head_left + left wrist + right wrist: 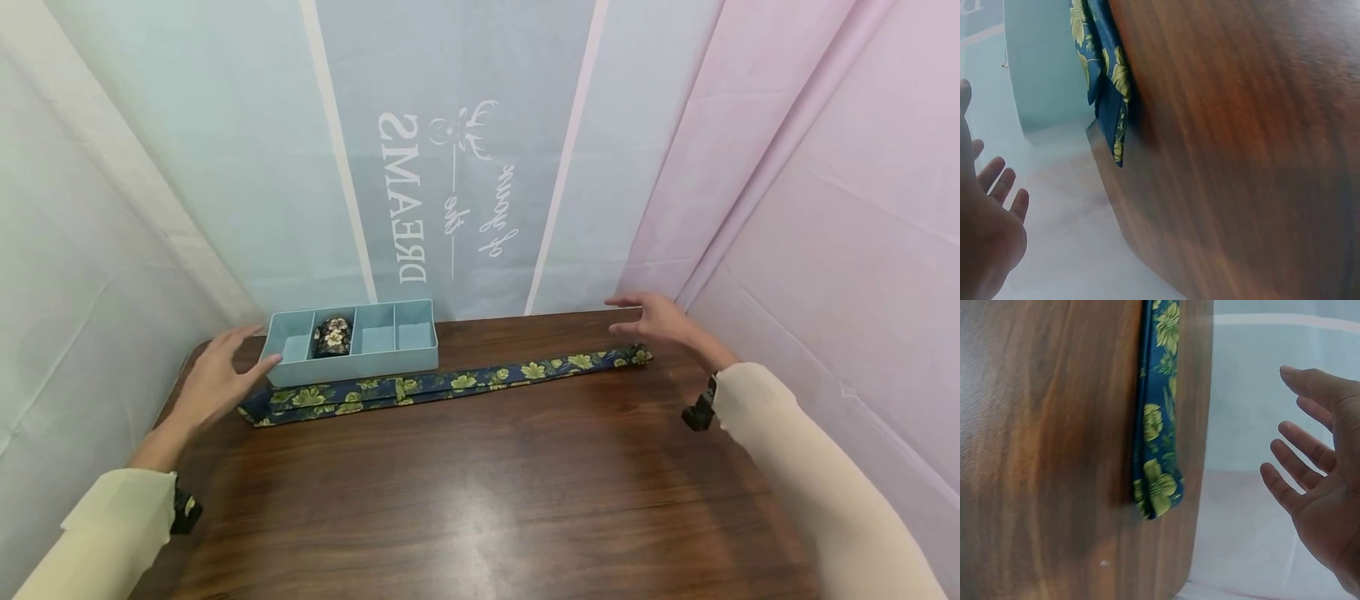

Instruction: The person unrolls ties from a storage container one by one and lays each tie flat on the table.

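A navy necktie with yellow-green flowers (461,383) lies folded lengthwise across the table, its wide end at the left. Behind its left half stands a light blue box (367,364) with several compartments. In the second compartment from the left sits a rolled dark necktie with pale flowers (334,337). My left hand (217,375) is by the box's left end, thumb and fingers spread; whether it touches the box is unclear. Above the narrow end of the flowered necktie (1161,425), my right hand (651,319) hovers with fingers extended, holding nothing. The left wrist view shows the wide end (1110,94).
A brown wooden table (480,492) reaches back to a hanging blue-grey cloth (465,50) with mirrored lettering. Pale cloth walls (855,250) close in both sides. A dark camera mount (701,408) is strapped on each wrist.
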`<state>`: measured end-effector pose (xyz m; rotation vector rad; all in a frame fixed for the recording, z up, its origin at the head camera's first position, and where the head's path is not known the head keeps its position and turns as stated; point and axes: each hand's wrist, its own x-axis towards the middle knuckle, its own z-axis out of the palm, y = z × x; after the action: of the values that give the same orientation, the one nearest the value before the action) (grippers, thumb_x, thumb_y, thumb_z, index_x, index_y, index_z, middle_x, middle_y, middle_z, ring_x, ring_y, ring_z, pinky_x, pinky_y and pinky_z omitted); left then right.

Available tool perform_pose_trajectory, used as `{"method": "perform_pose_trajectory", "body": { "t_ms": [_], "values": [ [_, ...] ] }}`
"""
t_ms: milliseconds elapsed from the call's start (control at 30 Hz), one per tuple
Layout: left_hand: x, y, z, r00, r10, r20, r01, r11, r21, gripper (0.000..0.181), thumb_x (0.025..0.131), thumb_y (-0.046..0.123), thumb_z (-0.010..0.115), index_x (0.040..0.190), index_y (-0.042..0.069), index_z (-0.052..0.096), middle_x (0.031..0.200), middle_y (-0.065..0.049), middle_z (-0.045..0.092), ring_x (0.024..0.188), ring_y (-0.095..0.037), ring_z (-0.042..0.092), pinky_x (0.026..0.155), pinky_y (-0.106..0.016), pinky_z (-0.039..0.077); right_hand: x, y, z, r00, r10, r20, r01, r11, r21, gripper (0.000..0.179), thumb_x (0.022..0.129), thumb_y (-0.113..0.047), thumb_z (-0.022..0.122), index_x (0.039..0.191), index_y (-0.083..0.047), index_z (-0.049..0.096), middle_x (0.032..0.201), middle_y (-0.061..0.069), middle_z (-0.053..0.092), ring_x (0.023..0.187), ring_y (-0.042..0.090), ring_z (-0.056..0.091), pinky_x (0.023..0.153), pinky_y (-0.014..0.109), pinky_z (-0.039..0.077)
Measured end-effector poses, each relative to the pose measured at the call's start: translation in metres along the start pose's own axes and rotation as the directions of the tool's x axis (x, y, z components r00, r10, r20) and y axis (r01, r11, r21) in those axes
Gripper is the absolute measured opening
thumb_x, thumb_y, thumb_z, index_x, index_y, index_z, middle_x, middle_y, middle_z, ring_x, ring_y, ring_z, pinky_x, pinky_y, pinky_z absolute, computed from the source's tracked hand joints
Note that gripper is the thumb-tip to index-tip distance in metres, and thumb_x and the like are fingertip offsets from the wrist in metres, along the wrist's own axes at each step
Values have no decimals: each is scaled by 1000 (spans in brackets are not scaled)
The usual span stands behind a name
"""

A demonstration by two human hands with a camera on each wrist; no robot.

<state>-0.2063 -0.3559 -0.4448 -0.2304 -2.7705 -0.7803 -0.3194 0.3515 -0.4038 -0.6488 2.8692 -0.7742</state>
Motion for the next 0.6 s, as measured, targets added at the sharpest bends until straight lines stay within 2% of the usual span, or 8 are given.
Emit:
{"method": "perform_pose_trajectory", "body": {
  "t_ms": [133, 267, 600],
  "values": [
    [9, 0, 4, 995, -24, 96, 19, 999, 43, 91, 102, 50, 67, 165, -3, 28, 164, -37, 29, 147, -62, 29, 108, -83, 28, 8, -11, -1, 1000, -26, 10, 26, 1000, -11, 56, 98, -13, 78, 148, 1, 59, 151, 28, 56, 137, 52, 53, 106, 67, 49],
    [17, -2, 10, 985, -8, 172, -9, 995, 96, 107, 99, 56, 69, 166, -7, 14, 167, -40, 17, 150, -63, 21, 112, -82, 24, 16, -23, -1, 998, -68, 10, 68, 997, -41, 57, 97, -19, 80, 148, -1, 60, 150, 26, 57, 133, 52, 57, 105, 64, 52],
    [27, 1, 19, 970, 12, 242, -49, 988, 148, 114, 96, 63, 68, 167, -5, 10, 169, -38, 11, 155, -59, 13, 120, -78, 15, 34, -57, 6, 987, -156, 24, 158, 985, -76, 56, 95, -17, 82, 146, -4, 62, 149, 21, 60, 137, 44, 55, 110, 61, 49]
  ]
}}
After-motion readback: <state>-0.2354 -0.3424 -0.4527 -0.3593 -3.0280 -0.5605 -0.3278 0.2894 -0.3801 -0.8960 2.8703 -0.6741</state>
